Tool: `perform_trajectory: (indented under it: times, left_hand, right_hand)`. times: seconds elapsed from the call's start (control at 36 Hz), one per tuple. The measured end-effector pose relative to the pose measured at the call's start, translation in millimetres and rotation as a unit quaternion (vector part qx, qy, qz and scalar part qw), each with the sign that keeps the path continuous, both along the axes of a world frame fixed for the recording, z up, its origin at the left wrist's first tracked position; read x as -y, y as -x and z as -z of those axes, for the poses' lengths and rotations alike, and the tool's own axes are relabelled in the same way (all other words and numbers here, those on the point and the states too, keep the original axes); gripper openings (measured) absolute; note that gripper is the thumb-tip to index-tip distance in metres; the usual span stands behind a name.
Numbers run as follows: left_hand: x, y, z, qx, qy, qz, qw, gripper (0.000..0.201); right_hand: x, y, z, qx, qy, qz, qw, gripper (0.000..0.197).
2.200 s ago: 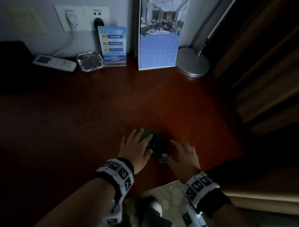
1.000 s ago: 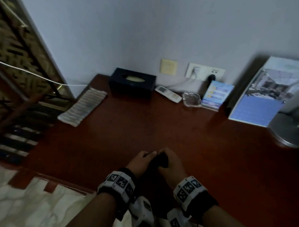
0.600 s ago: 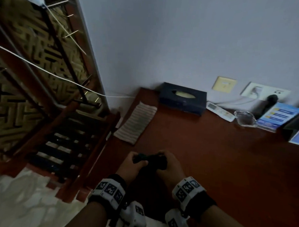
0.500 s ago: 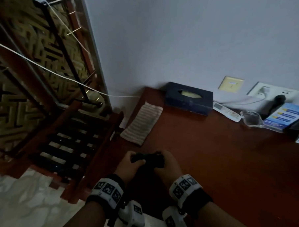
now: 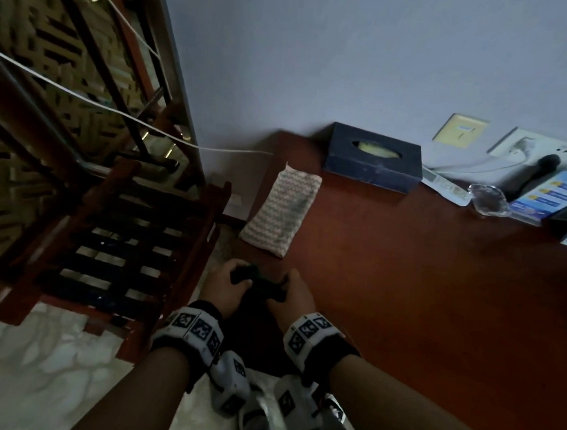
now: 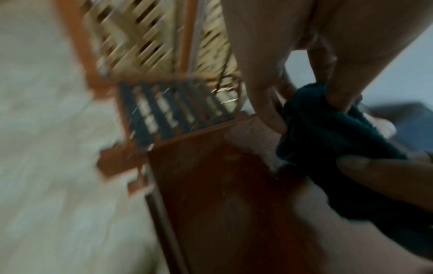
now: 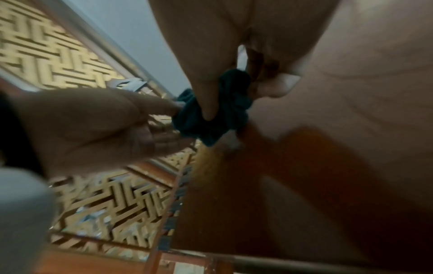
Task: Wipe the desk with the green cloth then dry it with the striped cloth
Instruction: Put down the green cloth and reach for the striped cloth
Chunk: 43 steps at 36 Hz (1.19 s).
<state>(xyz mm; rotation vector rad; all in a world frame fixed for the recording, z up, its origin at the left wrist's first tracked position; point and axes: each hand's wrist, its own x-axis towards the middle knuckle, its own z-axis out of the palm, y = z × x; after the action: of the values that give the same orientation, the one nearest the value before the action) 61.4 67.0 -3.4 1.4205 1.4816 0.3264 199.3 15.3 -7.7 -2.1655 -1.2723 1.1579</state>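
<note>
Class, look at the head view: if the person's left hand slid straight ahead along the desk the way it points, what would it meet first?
Most likely the striped cloth, lying just beyond the left hand near the desk edge; depth is uncertain. The hand grips the green cloth.

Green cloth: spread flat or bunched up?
Bunched. The green cloth is a crumpled wad gripped between the left hand and right hand, above the desk.

No readable txt anywhere. Blue card [image 5: 552, 196] right of the tissue box [image 5: 372, 161] has yellow lines, too blurry to read.
</note>
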Motion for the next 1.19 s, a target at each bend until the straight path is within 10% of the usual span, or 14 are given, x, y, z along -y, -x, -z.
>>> perform_trajectory:
  times: [0.47,0.67,0.86,1.19]
  left_hand:
    - [9.2,-17.8,7.6,-0.232,-0.117,0.107,0.960,0.043]
    - [22.8,-13.4,15.2,-0.153,-0.006,0.046,0.987,0.042]
    - [22.8,-8.3,10.5,-0.092,-0.039,0.023,0.995,0.035]
    - [14.3,-21.3,4.6,-0.121,-0.116,0.092,0.981,0.022]
  right_hand:
    - [30.1,-15.6,12.2,-0.004,0.006,-0.020,1.000,0.024]
    - [6.7,-17.0,18.9,-0.009,0.035,0.037,0.999,0.031]
    - [-11.6,-16.3,17.0,0.023,0.049,-0.023,0.998,0.018]
    - [-22.3,-16.4,13.7,-0.025,-0.036,0.116,0.992,0.013]
